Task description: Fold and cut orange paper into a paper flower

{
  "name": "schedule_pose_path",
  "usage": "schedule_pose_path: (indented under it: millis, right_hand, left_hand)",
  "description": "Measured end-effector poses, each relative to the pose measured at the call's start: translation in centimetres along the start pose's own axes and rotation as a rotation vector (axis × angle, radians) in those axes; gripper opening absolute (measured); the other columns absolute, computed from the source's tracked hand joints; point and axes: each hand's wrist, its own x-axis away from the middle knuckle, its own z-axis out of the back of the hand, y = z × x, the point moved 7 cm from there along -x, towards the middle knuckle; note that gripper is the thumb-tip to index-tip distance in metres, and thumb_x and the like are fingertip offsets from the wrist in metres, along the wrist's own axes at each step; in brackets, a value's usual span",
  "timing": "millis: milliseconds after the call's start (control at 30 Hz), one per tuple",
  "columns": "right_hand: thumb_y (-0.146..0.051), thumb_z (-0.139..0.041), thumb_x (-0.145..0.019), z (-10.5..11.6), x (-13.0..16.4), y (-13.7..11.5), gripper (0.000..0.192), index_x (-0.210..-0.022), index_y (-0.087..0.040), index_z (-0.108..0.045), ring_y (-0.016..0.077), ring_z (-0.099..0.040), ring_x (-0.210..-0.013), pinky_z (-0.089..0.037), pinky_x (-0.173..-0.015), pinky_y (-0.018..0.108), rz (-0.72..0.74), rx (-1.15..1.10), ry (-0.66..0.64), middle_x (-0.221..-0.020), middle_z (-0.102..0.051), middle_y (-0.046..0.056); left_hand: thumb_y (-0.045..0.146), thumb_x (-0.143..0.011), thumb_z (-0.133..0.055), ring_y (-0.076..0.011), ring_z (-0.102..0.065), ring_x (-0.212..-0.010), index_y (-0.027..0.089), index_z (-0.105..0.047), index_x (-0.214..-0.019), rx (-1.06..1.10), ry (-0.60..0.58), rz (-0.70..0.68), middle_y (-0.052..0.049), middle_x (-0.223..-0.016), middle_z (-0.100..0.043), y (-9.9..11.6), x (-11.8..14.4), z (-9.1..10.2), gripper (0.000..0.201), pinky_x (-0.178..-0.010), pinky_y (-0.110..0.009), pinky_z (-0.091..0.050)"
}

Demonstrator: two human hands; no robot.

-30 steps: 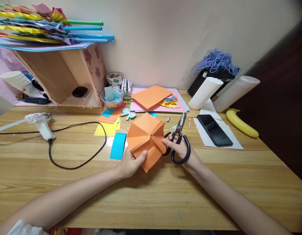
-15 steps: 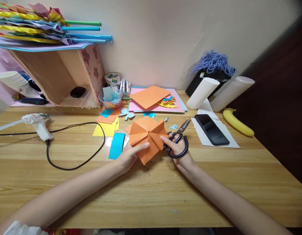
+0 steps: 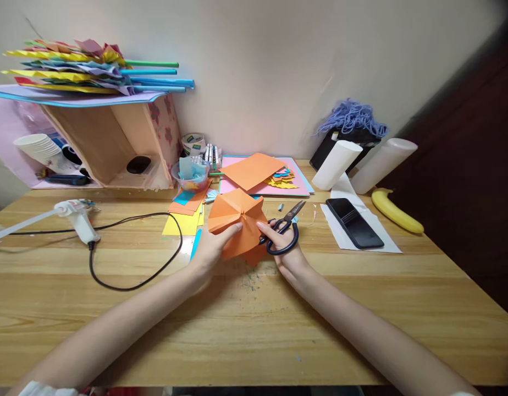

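Note:
Between my hands is an orange folded paper (image 3: 238,212) with creases running out from a pointed middle. My left hand (image 3: 210,248) grips its lower left side, thumb on top near the middle. With thumb and fingers, my right hand (image 3: 286,250) pinches its right edge. Black-handled scissors (image 3: 283,234) also hang in my right hand, blades pointing up and away to the right. Another orange piece (image 3: 255,255) shows just below the folded paper; whether it is joined cannot be made out. A blue paper strip (image 3: 195,246) is mostly hidden behind my left hand.
A glue gun (image 3: 81,223) with a looping black cord lies left. Orange paper (image 3: 254,170) rests on pink sheets at the back. Right are a phone (image 3: 355,223), a banana (image 3: 396,212) and white rolls (image 3: 337,165). A box (image 3: 109,143) bearing paper flowers stands back left.
Both hands have shifted left and slightly up with the orange paper, which is now tilted differently. The blue strip is more covered by my left hand. The whole view has moved a little.

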Motion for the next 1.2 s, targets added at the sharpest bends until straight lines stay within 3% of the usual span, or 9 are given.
schedule_pose_path:
  millis: [167,267,367,433,567,667,900,1100,1200]
  right_hand:
    - [-0.039,-0.076,-0.059,-1.4,-0.8,-1.0,0.039,-0.069,-0.018,-0.045,0.0085,-0.055,-0.044,-0.047,-0.047,0.021,0.005,0.064,-0.108,-0.054,-0.054,-0.007]
    - [-0.063,-0.053,-0.072,-1.1,-0.7,-0.9,0.047,-0.076,-0.017,-0.046,0.011,-0.056,-0.042,-0.044,-0.044,0.023,-0.132,0.202,-0.236,-0.062,-0.06,0.0]
    - [-0.074,-0.035,-0.074,-1.2,0.6,-1.5,0.057,-0.082,-0.018,-0.046,0.0126,-0.055,-0.043,-0.042,-0.044,0.026,-0.125,0.411,-0.436,-0.062,-0.057,0.0]
    - [-0.071,-0.037,-0.076,-1.6,1.8,-2.6,0.055,-0.088,-0.019,-0.048,0.013,-0.054,-0.05,-0.043,-0.052,0.027,0.018,0.661,-0.532,-0.063,-0.054,-0.002]
    - [-0.064,-0.051,-0.074,-1.8,3.4,-3.6,0.043,-0.077,-0.021,-0.045,0.0167,-0.05,-0.057,-0.032,-0.053,0.026,0.197,1.43,-0.508,-0.064,-0.055,0.0]
    - [-0.063,-0.047,-0.077,-2.2,3.8,-3.4,0.043,-0.072,-0.021,-0.039,0.0172,-0.049,-0.056,-0.026,-0.051,0.025,0.204,1.648,-0.525,-0.065,-0.056,0.001]
    - [-0.065,-0.043,-0.079,-2.2,3.7,-2.7,0.044,-0.077,-0.021,-0.041,0.0166,-0.05,-0.061,-0.031,-0.055,0.025,0.154,1.538,-0.623,-0.071,-0.056,0.001]
    - [-0.071,-0.026,-0.081,-2.4,5.0,-1.3,0.055,-0.083,-0.019,-0.043,0.0102,-0.043,-0.05,-0.038,-0.049,0.022,-0.035,0.984,-0.884,-0.061,-0.042,-0.004]
    - [-0.069,-0.023,-0.082,-2.4,5.4,-1.0,0.056,-0.088,-0.018,-0.044,0.0085,-0.041,-0.048,-0.039,-0.048,0.022,-0.075,0.849,-0.929,-0.061,-0.04,-0.004]
  left_hand:
    - [0.031,-0.063,-0.074,-0.0232,-0.061,-0.098,0.015,-0.065,-0.098,-0.126,0.095,-0.112,-0.01,-0.109,-0.066,2.7,-1.2,1.4,0.04,-0.078,-0.029,-0.05]
    - [0.033,-0.062,-0.074,-0.0231,-0.064,-0.09,0.013,-0.067,-0.092,-0.194,0.169,-0.141,-0.011,-0.1,-0.069,4.4,-1.8,2.4,0.037,-0.071,-0.028,-0.051]
    - [0.034,-0.062,-0.072,-0.0228,-0.065,-0.084,0.012,-0.066,-0.09,-0.22,0.252,-0.172,-0.011,-0.095,-0.07,5.9,-2.2,3.5,0.037,-0.066,-0.027,-0.051]
    - [0.035,-0.063,-0.07,-0.0227,-0.064,-0.085,0.01,-0.065,-0.092,-0.223,0.288,-0.183,-0.012,-0.097,-0.069,6.6,-2.3,4.1,0.037,-0.067,-0.026,-0.05]
    - [0.037,-0.067,-0.066,-0.0229,-0.063,-0.088,0.01,-0.064,-0.093,-0.24,0.329,-0.195,-0.013,-0.099,-0.068,7.1,-2.4,4.7,0.038,-0.068,-0.026,-0.049]
    - [0.039,-0.069,-0.063,-0.0221,-0.063,-0.085,0.01,-0.064,-0.092,-0.252,0.336,-0.209,-0.012,-0.096,-0.069,6.9,-2.4,4.6,0.037,-0.066,-0.025,-0.048]
    - [0.039,-0.069,-0.063,-0.0215,-0.064,-0.083,0.01,-0.065,-0.089,-0.305,0.307,-0.193,-0.01,-0.093,-0.07,6.7,-1.9,3.7,0.036,-0.063,-0.024,-0.047]
    - [0.038,-0.074,-0.059,-0.021,-0.063,-0.083,0.012,-0.066,-0.09,-0.457,0.193,-0.17,-0.008,-0.092,-0.07,6.5,-1.8,3.0,0.031,-0.063,-0.023,-0.046]
    - [0.036,-0.075,-0.058,-0.0203,-0.063,-0.081,0.012,-0.066,-0.09,-0.549,0.156,-0.182,-0.007,-0.091,-0.07,6.8,-1.6,2.7,0.029,-0.062,-0.023,-0.045]
